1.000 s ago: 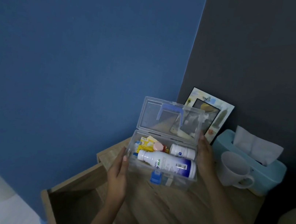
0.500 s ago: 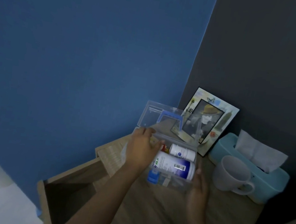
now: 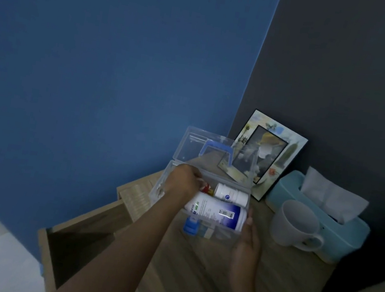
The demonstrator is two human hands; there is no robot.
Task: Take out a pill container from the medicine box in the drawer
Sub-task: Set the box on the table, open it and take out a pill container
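Observation:
A clear plastic medicine box (image 3: 220, 235) with a blue handle and blue latch stands on the wooden nightstand (image 3: 191, 283), its lid (image 3: 194, 146) raised. Inside lie a large white bottle with a blue label (image 3: 216, 213) and a smaller white pill container (image 3: 230, 194) behind it. My left hand (image 3: 181, 179) reaches into the left part of the box, fingers curled down over small items there; what they touch is hidden. My right hand (image 3: 246, 244) holds the box's front right corner.
The nightstand's drawer (image 3: 76, 246) stands pulled out at the lower left, dark inside. A white mug (image 3: 296, 224), a light blue tissue box (image 3: 348, 234) and a leaning photo frame (image 3: 270, 155) crowd the right and back. Walls close behind.
My left hand left the box's left side and went inside it, now curled lower over the small items. My right hand slid from the right wall to the front right corner.

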